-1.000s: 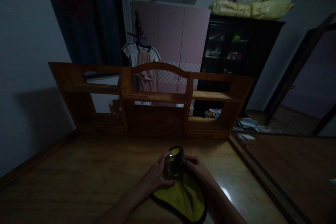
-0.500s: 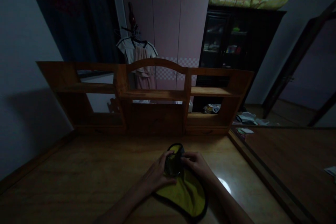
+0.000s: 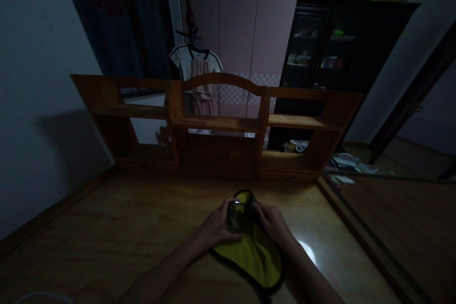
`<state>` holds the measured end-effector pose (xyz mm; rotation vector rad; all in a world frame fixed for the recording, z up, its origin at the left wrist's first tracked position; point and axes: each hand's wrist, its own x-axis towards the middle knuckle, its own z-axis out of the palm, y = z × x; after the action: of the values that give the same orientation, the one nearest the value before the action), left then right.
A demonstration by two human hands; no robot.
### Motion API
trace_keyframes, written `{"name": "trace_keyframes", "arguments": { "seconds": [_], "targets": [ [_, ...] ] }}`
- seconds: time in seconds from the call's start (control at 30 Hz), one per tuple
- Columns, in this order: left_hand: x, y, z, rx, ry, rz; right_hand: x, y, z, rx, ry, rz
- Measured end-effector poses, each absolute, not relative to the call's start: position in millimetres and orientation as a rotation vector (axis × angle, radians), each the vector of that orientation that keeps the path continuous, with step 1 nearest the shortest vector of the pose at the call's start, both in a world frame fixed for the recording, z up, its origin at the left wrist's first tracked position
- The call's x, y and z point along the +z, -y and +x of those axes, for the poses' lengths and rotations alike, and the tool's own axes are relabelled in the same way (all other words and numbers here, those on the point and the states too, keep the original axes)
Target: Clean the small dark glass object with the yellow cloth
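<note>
My left hand (image 3: 216,224) is wrapped around the left side of a clear, shiny glass cup (image 3: 235,218), its thumb at the near side. Dim light hides the cup's exact shape. Beneath and behind the cup spreads a yellow cloth (image 3: 253,259) with a black edge, drooping in folds toward me over the wooden surface. My right hand (image 3: 272,222) pinches the cloth's upper right part, close to the cup's right side. The tips of the right fingers are partly hidden in the fabric.
A wooden shelf unit (image 3: 221,123) stands along the far side of the wooden surface (image 3: 142,228). On the left rises a wall (image 3: 39,104); a raised wooden edge (image 3: 352,228) borders the right. A bright light reflection shows beside my right forearm.
The view has shifted, so the room appears further right. The cup's opening has tipped more toward me and catches more light. Both hands keep their hold.
</note>
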<state>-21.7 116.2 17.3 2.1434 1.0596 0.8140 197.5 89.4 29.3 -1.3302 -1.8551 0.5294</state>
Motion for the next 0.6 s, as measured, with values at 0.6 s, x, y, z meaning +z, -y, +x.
{"name": "trace_keyframes", "arguments": {
  "seconds": [0.6],
  "targets": [
    [21.5, -115.2, -22.3, 0.801, -1.040, 2.129, 25.1, -94.0, 201.9, 0.536, 1.769, -1.342]
  ]
}}
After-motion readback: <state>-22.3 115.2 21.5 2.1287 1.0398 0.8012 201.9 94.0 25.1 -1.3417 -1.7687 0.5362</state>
